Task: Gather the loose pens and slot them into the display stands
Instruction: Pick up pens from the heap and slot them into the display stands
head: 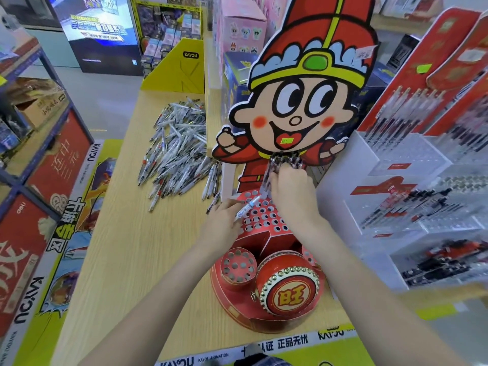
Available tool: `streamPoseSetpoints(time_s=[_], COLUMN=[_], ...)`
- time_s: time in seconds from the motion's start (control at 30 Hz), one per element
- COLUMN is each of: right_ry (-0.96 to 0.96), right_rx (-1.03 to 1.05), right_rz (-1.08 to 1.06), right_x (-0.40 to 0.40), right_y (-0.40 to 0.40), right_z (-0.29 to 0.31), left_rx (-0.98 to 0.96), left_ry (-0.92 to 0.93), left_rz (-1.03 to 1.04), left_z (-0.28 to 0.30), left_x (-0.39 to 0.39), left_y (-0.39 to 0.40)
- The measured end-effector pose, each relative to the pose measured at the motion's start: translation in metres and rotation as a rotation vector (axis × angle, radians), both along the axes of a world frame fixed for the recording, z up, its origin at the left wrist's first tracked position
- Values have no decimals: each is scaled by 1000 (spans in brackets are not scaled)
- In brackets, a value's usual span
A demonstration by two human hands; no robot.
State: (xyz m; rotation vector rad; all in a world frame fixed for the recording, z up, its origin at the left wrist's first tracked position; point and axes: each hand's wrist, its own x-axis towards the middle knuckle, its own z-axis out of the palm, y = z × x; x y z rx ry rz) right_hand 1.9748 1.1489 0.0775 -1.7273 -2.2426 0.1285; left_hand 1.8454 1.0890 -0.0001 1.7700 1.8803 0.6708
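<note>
Left hand (pixel 220 224) pinching a white pen (pixel 248 207) over the red holed display stand (pixel 266 220), right hand (pixel 291 192) apparently gripping pens already slotted at its back row, loose pens (pixel 177 151) heaped behind on a table (pixel 126 249) edged "KAYOU ANIMATION".

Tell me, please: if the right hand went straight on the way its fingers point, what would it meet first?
Probably the cluster of pens already standing in the back holes, which the right hand nearly touches; behind them stands the cartoon figure board. Depth is unclear.
</note>
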Motion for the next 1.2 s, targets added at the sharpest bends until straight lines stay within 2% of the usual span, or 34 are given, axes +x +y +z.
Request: streamPoseSetpoints(time_s=[0.2,0.33,0.4,0.47,0.53,0.6,0.63,0.77,0.9,0.97,1.07,1.13,1.2], right_ry=[-12,-49,-14,147,499,904,998,1079,1418,1549,1729,1764,1667], right_rx=[-88,76,107,42,-159,-453,-521,-527,-401,-399,-476,-466,-400], right_rz=[-73,-31,-14,-10,17,65,94,88,-149,-204,-151,-87,-40], right_x=[-10,-12,-3,12,29,46,55,100,191,242,314,367,425], right_y=[-8,-14,-16,-22,-32,-46,-50,-54,-53,-55,-53,-43,-28], right_z=[-5,-6,-6,-6,-1,8,11,18,14,9,-1,-9,-14], left_rx=[12,25,12,-29,-30,3,15,24,63,104,85,73,85], left_ry=[3,-19,-104,-275,-365,-253,-197,-84,-394,-416,-416,-423,-418], left_rz=[-17,-32,-36,25,71,-20,-93,-329,-389,-413,-510,-556,-557], left_z=[-1,-1,4,16,27,35,40,58,77,79,72,65,59], left_x=[0,-2,-5,-5,-1,10,19,68,123,161,239,299,361], left_y=[-1,-2,-2,-4,-9,-12,-13,-12,-7,1,18,32,44])
